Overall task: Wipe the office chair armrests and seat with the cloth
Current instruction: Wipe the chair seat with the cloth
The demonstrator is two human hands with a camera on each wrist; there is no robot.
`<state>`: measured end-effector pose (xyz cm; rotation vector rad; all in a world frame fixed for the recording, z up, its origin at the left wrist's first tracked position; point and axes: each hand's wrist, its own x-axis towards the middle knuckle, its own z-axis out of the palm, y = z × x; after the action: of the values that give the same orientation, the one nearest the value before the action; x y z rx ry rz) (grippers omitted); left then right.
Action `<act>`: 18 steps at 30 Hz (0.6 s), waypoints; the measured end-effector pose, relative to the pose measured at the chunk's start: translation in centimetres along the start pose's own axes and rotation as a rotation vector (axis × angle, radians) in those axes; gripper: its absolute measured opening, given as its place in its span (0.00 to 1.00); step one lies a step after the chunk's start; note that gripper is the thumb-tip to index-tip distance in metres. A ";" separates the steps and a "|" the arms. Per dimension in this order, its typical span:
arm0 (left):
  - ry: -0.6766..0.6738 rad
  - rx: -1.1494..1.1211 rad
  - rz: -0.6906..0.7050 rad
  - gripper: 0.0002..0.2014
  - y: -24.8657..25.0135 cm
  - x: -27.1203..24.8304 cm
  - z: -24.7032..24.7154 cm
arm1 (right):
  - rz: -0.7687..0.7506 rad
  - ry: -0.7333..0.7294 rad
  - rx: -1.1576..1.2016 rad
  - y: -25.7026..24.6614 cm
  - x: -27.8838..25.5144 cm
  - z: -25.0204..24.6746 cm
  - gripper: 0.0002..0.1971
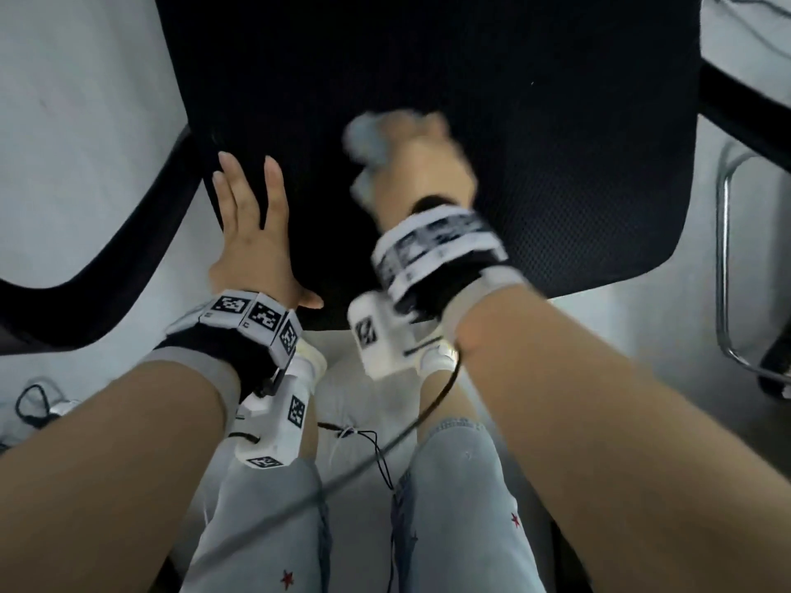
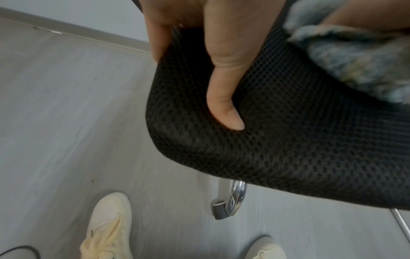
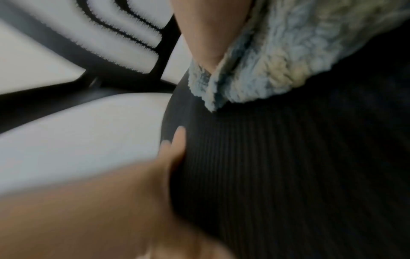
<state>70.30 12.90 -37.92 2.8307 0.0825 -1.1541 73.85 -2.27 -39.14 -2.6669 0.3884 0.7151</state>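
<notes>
The black mesh seat [image 1: 535, 122] of the office chair fills the upper middle of the head view. My left hand [image 1: 252, 220] lies flat with straight fingers on the seat's front left corner [image 2: 277, 149], thumb [image 2: 224, 98] pressed on the mesh. My right hand [image 1: 419, 160], blurred, grips a fluffy blue-grey cloth [image 1: 364, 139] and holds it down on the seat's middle front. The same cloth [image 3: 277, 57] shows bunched under the fingers in the right wrist view, and its edge [image 2: 346, 70] lies close to my left thumb.
A black armrest [image 1: 128, 233] curves down at the left, another [image 1: 744, 117] at the right. A chrome chair leg [image 1: 727, 267] stands at right on the grey floor [image 2: 66, 122]. My cream shoes [image 2: 108, 226] stand below the seat. Cables [image 1: 376, 455] hang between my knees.
</notes>
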 end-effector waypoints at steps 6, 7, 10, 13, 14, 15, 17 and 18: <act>-0.029 0.007 -0.006 0.73 -0.4 0.0 -0.4 | -0.197 0.049 -0.121 4.2 0.6 -2.4 0.19; -0.032 0.005 -0.006 0.72 -0.2 -0.1 -0.3 | -0.024 0.116 -0.070 7.1 1.4 -4.3 0.19; -0.026 -0.007 0.002 0.72 -0.2 -0.1 -0.2 | 0.456 0.269 0.021 15.2 2.0 -9.7 0.18; -0.011 -0.024 0.028 0.72 -0.2 -0.1 0.1 | 0.607 0.296 0.035 15.9 2.3 -9.7 0.20; -0.006 -0.023 0.027 0.72 -0.1 0.0 0.1 | 0.581 0.285 0.069 14.2 2.8 -8.6 0.20; -0.003 -0.017 0.020 0.72 -0.1 -0.1 0.1 | 0.518 0.255 0.098 11.9 2.9 -7.2 0.21; -0.003 -0.013 0.008 0.72 -0.1 -0.1 0.1 | 0.297 0.139 0.034 6.0 1.6 -3.8 0.24; -0.004 -0.013 0.007 0.72 0.0 -0.1 0.0 | 0.140 0.060 -0.020 3.2 0.4 -2.0 0.26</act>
<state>70.23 12.95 -37.87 2.8147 0.0799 -1.1541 73.89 -5.98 -38.55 -2.7060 0.5925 0.6835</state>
